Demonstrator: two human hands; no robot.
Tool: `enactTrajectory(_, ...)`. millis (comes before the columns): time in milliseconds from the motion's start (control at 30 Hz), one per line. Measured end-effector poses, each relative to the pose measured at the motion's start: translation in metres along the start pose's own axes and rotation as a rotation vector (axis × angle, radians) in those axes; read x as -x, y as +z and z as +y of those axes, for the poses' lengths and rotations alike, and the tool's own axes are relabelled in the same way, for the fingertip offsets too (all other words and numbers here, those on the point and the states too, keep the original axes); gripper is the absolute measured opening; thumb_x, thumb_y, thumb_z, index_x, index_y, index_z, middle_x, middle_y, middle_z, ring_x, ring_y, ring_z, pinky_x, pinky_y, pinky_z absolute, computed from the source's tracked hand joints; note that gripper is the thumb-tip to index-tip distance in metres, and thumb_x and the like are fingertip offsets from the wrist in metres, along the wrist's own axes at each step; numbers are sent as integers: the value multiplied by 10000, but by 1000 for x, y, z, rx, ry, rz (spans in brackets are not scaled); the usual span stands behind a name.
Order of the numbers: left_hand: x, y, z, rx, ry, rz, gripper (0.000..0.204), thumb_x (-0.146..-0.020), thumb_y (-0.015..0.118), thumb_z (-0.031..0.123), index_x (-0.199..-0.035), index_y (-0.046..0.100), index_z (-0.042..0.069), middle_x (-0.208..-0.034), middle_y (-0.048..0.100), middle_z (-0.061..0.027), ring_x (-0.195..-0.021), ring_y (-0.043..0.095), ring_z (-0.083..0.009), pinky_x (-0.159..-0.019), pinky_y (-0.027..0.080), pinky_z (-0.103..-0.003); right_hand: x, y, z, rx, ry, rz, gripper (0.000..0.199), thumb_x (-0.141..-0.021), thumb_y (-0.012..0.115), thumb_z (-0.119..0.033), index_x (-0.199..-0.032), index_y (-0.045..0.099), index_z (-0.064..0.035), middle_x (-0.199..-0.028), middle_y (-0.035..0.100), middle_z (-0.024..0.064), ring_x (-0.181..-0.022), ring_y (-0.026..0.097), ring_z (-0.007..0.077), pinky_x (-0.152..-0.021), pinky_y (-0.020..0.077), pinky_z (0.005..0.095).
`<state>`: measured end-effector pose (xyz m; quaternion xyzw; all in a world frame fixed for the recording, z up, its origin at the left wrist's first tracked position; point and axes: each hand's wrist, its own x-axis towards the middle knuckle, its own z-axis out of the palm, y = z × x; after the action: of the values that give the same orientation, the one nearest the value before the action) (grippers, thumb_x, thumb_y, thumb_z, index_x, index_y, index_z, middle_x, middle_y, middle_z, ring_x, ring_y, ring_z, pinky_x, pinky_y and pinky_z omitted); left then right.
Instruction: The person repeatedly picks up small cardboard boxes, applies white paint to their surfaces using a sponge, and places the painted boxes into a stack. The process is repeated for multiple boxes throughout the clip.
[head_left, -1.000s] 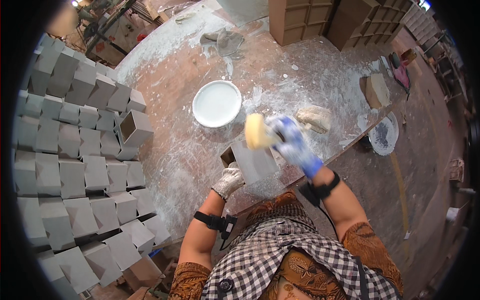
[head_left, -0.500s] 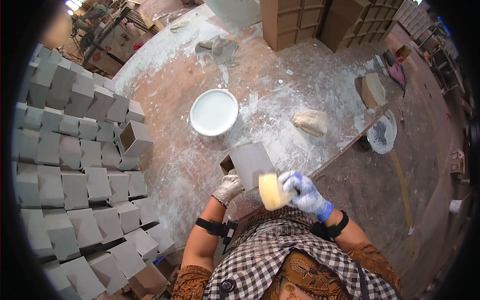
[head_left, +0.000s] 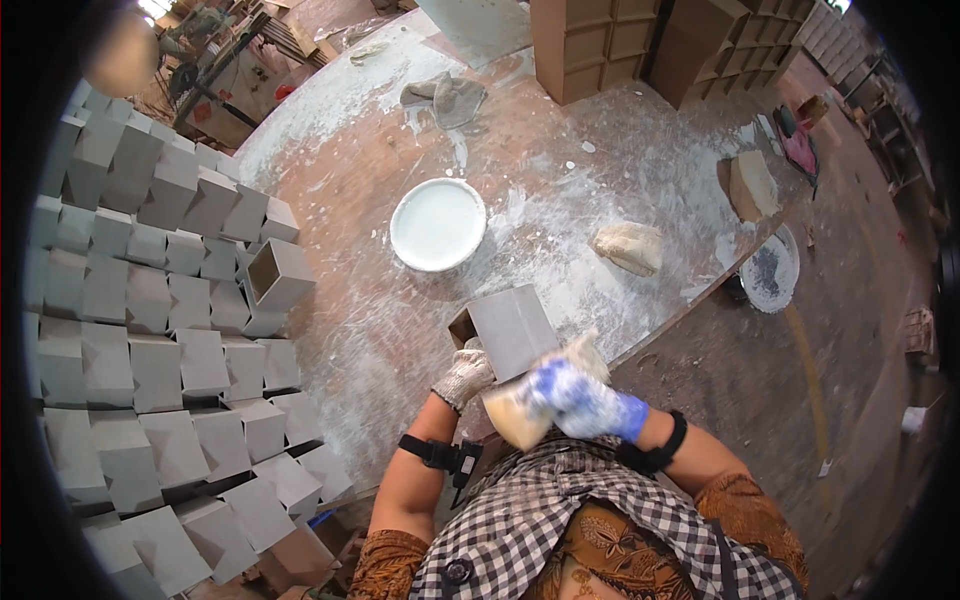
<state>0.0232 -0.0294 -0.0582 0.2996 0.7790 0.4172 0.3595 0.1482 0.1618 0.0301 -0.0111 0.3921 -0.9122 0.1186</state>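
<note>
A grey open-ended box (head_left: pixel 515 332) lies tilted near the front edge of the powder-streaked table. My left hand (head_left: pixel 463 377), in a whitish knit glove, grips it at its open left end; the fingertips are partly hidden inside. Close by the box's lower right corner is my right hand (head_left: pixel 588 402), in a blue-and-white glove smeared by motion. It is closed around a pale yellow sponge (head_left: pixel 517 418), which sticks out below the box. A blurred pale piece also shows beyond the knuckles; I cannot tell whether it belongs to the sponge.
Beyond the box stands a round white basin (head_left: pixel 438 226) of whitish liquid. Tan lumps (head_left: pixel 627 247), a grey cloth (head_left: pixel 455 100) and brown compartmented boxes (head_left: pixel 597 50) are on the table (head_left: pixel 345 190). Stacked grey boxes (head_left: pixel 155 372) crowd the left. A dark-stained bowl (head_left: pixel 768 270) sits past the right edge.
My right hand has swung left and turned over, carrying the sponge lower and against the box's near side. The left hand keeps its grip on the box; the whole view has shifted slightly.
</note>
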Motion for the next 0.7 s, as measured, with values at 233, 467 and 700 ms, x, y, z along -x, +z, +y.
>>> enactTrajectory(233, -14, -5, 19, -338, 64, -60, 361, -834, 572, 341, -1091, 623, 92, -984, 649, -154, -882, 629, -283, -717, 510, -372, -50, -57, -28, 509, -304, 234, 160, -705, 642, -14, -768, 518, -94, -898, 558, 45, -813, 560, 180, -705, 485, 312)
enactTrajectory(467, -7, -5, 7, -219, -49, -149, 383, -844, 611, 320, -1141, 595, 79, -1033, 656, -97, -941, 632, -229, -786, 503, -340, -30, -20, -16, 1481, -575, 76, 273, -640, 637, -23, -890, 567, -107, -961, 577, 27, -920, 561, 188, -857, 445, 367)
enactTrajectory(700, -15, -12, 50, -196, -384, -190, 308, -886, 581, 219, -1140, 578, 45, -1039, 618, -104, -884, 593, -171, -743, 492, -300, -134, -146, 4, 1165, -576, 341, 233, -686, 666, -58, -904, 589, -93, -956, 587, 76, -917, 571, 218, -862, 458, 357)
